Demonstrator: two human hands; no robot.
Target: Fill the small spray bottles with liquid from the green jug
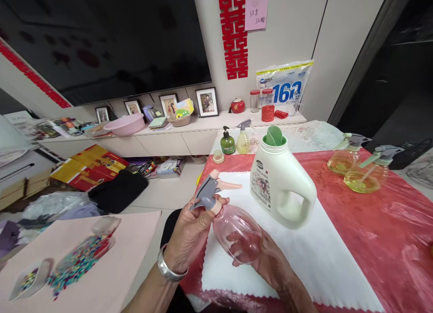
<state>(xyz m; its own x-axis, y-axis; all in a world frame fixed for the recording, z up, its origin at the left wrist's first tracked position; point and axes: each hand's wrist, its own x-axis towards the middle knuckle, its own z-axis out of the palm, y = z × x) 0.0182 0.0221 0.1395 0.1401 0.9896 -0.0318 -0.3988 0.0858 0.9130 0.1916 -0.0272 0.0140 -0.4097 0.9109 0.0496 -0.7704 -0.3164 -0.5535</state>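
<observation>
My left grip point(192, 227) is closed round the neck, just under the grey spray head point(207, 193); if it slackened, the smooth pink bottle point(232, 223), tilted over the white mat point(338, 268) on the bench point(382, 223), could slip. My right grip point(270, 259) is wrapped round its bottom end; pressing hard there might dent the thin-looking wall. A swing rightward could knock the open jug point(280, 182). The bottle's long axis slants from head, upper left, to base, lower right; the head's pink arm point(230, 185) points right.
</observation>
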